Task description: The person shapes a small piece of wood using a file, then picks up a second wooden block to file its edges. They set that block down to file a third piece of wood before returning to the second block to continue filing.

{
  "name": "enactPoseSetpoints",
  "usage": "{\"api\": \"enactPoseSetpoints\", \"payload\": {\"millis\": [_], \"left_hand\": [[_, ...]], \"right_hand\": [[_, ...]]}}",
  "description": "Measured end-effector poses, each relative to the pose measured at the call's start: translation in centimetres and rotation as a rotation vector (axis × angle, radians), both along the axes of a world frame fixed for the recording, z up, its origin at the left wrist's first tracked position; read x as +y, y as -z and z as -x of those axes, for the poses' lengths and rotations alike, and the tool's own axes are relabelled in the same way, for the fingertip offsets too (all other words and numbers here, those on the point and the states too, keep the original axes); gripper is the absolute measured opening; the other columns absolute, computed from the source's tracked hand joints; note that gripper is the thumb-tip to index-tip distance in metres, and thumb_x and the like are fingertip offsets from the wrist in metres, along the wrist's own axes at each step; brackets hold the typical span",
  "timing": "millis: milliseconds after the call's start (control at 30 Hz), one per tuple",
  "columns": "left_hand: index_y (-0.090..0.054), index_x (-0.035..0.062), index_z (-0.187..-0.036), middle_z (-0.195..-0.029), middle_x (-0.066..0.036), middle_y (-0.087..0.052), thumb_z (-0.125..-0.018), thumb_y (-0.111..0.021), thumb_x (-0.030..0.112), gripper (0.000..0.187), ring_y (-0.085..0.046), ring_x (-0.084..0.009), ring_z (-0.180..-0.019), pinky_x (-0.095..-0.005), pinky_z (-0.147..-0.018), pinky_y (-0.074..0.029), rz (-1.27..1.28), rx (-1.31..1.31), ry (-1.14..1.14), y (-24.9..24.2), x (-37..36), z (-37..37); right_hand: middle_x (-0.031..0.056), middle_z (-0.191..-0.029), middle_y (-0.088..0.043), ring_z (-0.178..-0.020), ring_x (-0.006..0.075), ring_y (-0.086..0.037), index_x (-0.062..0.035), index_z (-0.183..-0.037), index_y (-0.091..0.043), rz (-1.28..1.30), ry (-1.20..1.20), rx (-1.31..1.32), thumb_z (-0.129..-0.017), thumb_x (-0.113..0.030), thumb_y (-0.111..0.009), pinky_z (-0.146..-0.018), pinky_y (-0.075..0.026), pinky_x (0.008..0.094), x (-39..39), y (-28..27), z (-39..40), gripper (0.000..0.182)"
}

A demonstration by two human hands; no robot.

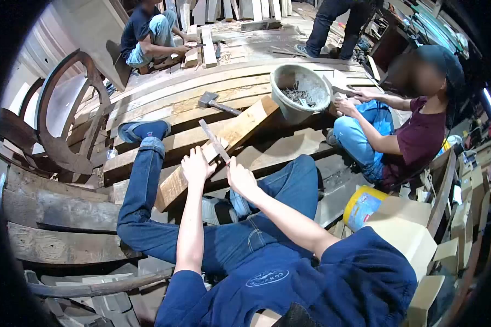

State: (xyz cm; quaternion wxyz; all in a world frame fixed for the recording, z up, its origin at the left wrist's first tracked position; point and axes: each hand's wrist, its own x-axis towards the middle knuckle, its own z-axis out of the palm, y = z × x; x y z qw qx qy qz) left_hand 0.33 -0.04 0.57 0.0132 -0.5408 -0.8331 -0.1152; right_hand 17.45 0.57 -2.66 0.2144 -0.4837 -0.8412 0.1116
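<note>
My right fingers [234,164] clench a flat tool [214,140] near my left fingers [191,157], whose grip on the wood block [208,152] I can't tell; if it shifts, I could nick them.

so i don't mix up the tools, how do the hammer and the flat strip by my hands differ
The hammer has a blocky head across its handle, while the flat strip is narrow and straight with no head. The hammer lies on the planks with no hand on it; the strip is gripped near one end by your right hand. Both are close to the thick timber.
</note>
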Motion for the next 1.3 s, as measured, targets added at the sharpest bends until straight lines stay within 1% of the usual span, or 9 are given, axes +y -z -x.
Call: {"api": "enactPoseSetpoints", "payload": {"millis": [100,200,400,633,900,1067,1167,1233,1300], "left_hand": [[-0.054,0.0071,-0.124,-0.119,-0.014,-0.062,-0.064,-0.088,0.048,0.080,-0.062,-0.0368,-0.106,-0.0499,-0.094,-0.048,-0.010,0.013,0.000,0.0,-0.1,-0.1],[-0.054,0.0062,-0.125,-0.119,-0.014,-0.062,-0.065,-0.088,0.049,0.081,-0.063,-0.0368,-0.106,-0.0492,-0.095,-0.049,-0.012,0.012,0.007,-0.1,-0.2,-0.2],[-0.054,0.0056,-0.122,-0.117,-0.014,-0.063,-0.063,-0.088,0.051,0.082,-0.063,-0.0378,-0.103,-0.0483,-0.095,-0.049,0.001,-0.034,-0.015,-0.7,0.0,-0.4],[-0.055,0.0064,-0.122,-0.116,-0.013,-0.063,-0.063,-0.088,0.053,0.083,-0.064,-0.0363,-0.100,-0.0474,-0.092,-0.050,-0.070,0.049,-0.013,-0.4,-0.2,-0.6],[-0.054,0.0062,-0.129,-0.117,-0.014,-0.062,-0.067,-0.085,0.054,0.084,-0.062,-0.0370,-0.106,-0.0487,-0.094,-0.049,-0.033,0.044,0.021,0.8,0.2,0.1],[-0.056,0.0048,-0.124,-0.116,-0.016,-0.062,-0.065,-0.085,0.056,0.083,-0.063,-0.0393,-0.105,-0.0509,-0.093,-0.049,-0.047,0.036,0.027,1.0,0.1,0.5],[-0.057,0.0051,-0.119,-0.115,-0.015,-0.063,-0.066,-0.085,0.054,0.078,-0.063,-0.0386,-0.101,-0.0509,-0.090,-0.050,-0.064,0.053,0.032,0.8,0.1,0.3],[-0.057,0.0052,-0.120,-0.114,-0.015,-0.063,-0.066,-0.085,0.053,0.077,-0.063,-0.0385,-0.101,-0.0509,-0.089,-0.050,-0.053,0.038,0.031,0.5,0.0,0.2],[-0.057,0.0072,-0.123,-0.114,-0.013,-0.064,-0.065,-0.087,0.053,0.080,-0.063,-0.0368,-0.101,-0.0483,-0.091,-0.050,-0.060,0.032,0.033,0.8,0.0,0.3]], "right_hand": [[0.0256,-0.079,-0.065,-0.067,0.0462,-0.067,-0.0024,-0.129,-0.042,0.116,-0.062,0.030,-0.101,-0.025,-0.052,-0.061,-0.055,0.0564,-2.5,-0.4,-3.5,0.038],[0.0276,-0.082,-0.066,-0.070,0.0463,-0.068,-0.0029,-0.129,-0.041,0.252,-0.039,0.054,-0.100,-0.026,-0.053,-0.062,-0.055,0.0572,-5.0,-2.3,-5.6,0.039],[0.0246,-0.079,-0.068,-0.070,0.0424,-0.070,0.0044,-0.131,-0.046,0.147,-0.030,-0.073,-0.103,-0.027,-0.044,-0.062,-0.058,0.0516,-1.5,-2.7,-2.1,0.041],[0.0249,-0.081,-0.068,-0.069,0.0390,-0.071,0.0063,-0.134,-0.047,0.144,-0.041,-0.016,-0.102,-0.028,-0.047,-0.059,-0.057,0.0490,-3.0,-1.9,-4.5,0.047],[0.0266,-0.083,-0.068,-0.070,0.0433,-0.070,0.0059,-0.136,-0.042,0.118,-0.015,-0.052,-0.105,-0.028,-0.041,-0.059,-0.056,0.0550,1.3,-0.2,-0.4,0.046],[0.0252,-0.087,-0.069,-0.070,0.0430,-0.069,0.0037,-0.138,-0.041,0.121,-0.042,0.126,-0.104,-0.027,-0.046,-0.060,-0.057,0.0541,-3.6,1.0,-5.0,0.046],[0.0253,-0.084,-0.068,-0.068,0.0431,-0.069,0.0034,-0.130,-0.046,0.181,-0.038,0.034,-0.103,-0.027,-0.047,-0.058,-0.056,0.0532,-4.2,-0.6,-6.0,0.040],[0.0262,-0.081,-0.068,-0.068,0.0457,-0.068,0.0037,-0.131,-0.043,0.102,-0.009,0.064,-0.104,-0.026,-0.046,-0.060,-0.056,0.0554,-1.7,1.1,-3.9,0.040],[0.0273,-0.079,-0.068,-0.068,0.0458,-0.068,0.0051,-0.134,-0.040,0.183,-0.034,0.033,-0.104,-0.028,-0.046,-0.059,-0.057,0.0534,1.3,-0.2,-1.6,0.046]]}}
